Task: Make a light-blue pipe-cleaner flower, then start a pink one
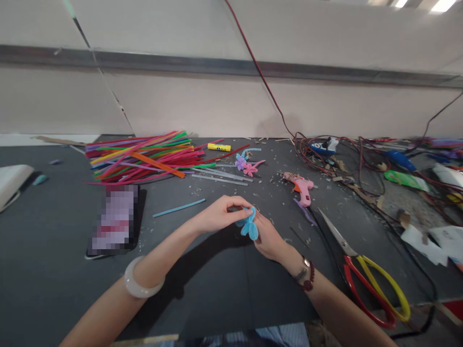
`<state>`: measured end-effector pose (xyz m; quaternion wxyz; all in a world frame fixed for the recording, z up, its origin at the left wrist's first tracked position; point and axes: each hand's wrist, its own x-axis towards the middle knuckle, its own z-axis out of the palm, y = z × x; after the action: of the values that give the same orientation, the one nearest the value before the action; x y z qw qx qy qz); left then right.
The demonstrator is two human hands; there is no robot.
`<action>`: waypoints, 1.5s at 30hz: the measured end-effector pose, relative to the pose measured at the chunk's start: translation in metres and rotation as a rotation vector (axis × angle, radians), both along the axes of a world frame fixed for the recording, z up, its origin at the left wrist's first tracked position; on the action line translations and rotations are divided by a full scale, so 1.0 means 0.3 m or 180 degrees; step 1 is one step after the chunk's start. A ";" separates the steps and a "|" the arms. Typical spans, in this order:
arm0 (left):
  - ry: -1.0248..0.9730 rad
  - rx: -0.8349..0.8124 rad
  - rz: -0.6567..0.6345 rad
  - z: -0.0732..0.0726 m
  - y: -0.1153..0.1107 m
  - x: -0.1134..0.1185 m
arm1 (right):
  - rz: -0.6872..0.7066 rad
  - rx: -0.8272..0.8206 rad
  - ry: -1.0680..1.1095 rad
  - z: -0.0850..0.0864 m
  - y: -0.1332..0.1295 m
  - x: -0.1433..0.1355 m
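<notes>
A blue pipe-cleaner flower (249,227) with several looped petals is between my hands, above the dark table. My left hand (226,212) reaches in from the left, its thumb and forefinger pinching the flower's upper part. From the right, my right hand (266,235) holds the flower's right side, its fingers partly hidden behind the petals. A straight blue pipe cleaner (179,207) lies to the left of my left hand. Beyond my hands are a purple flower (240,162) and a pink flower (250,168).
The table (217,299) bears a pile of coloured pipe cleaners (144,159), a yellow glue stick (219,147) and a phone (114,221). To the right are a pink glue gun (302,189), large scissors (369,274), tangled cords and small scraps.
</notes>
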<state>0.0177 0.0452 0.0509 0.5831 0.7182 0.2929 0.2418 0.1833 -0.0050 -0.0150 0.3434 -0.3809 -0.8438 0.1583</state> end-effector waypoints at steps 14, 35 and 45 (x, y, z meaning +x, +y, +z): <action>0.0224 0.0546 -0.0487 0.002 0.000 -0.007 | 0.0241 -0.0596 -0.0231 0.004 -0.024 -0.028; -0.0558 -0.2226 0.0392 -0.003 -0.165 0.113 | -0.1401 0.0904 -0.0142 -0.055 -0.003 0.034; -0.2095 -0.3607 0.0954 -0.026 -0.226 0.142 | -0.1607 0.1109 -0.0759 -0.043 0.002 0.013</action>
<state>0.0604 -0.0225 0.0431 0.8889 0.1415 0.2780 0.3354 0.1873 -0.0043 -0.0277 0.3305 -0.5294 -0.7714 -0.1244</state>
